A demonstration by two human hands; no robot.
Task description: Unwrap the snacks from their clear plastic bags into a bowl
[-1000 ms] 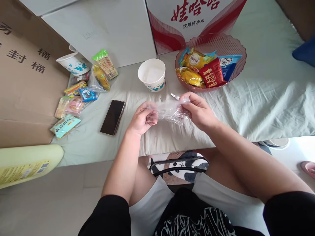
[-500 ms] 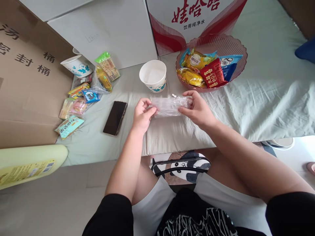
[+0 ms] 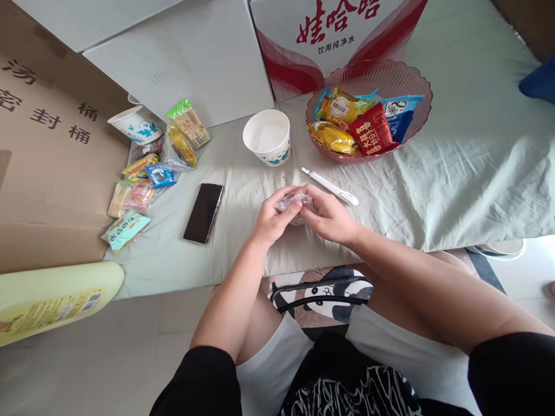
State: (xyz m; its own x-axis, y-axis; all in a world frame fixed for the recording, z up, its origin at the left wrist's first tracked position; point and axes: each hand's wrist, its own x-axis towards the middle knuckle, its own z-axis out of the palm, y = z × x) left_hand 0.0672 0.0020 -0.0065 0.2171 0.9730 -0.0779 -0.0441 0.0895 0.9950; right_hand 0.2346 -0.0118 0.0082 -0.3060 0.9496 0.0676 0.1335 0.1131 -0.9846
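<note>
My left hand (image 3: 271,218) and my right hand (image 3: 327,216) meet over the front of the cloth-covered surface (image 3: 455,173). Both are closed on a crumpled clear plastic wrapper (image 3: 293,201), bunched small between the fingertips. Just behind my right hand lies a white utility knife (image 3: 330,186) on the cloth. A white paper cup (image 3: 266,137) with a blue leaf print stands beyond the hands. To its right a pink plastic bowl (image 3: 407,78) holds several snack packets (image 3: 359,118).
A black phone (image 3: 203,212) lies left of my hands. Farther left are loose snack packets (image 3: 143,179), a second paper cup (image 3: 135,124) and a brown cardboard box (image 3: 47,150). A red and white carton (image 3: 329,40) stands behind the bowl. A yellow pad (image 3: 52,297) lies bottom left.
My hands have drawn together and toward me, crumpling the stretched wrapper into a small ball. The white knife, mostly hidden behind the wrapper before, now lies in full view.
</note>
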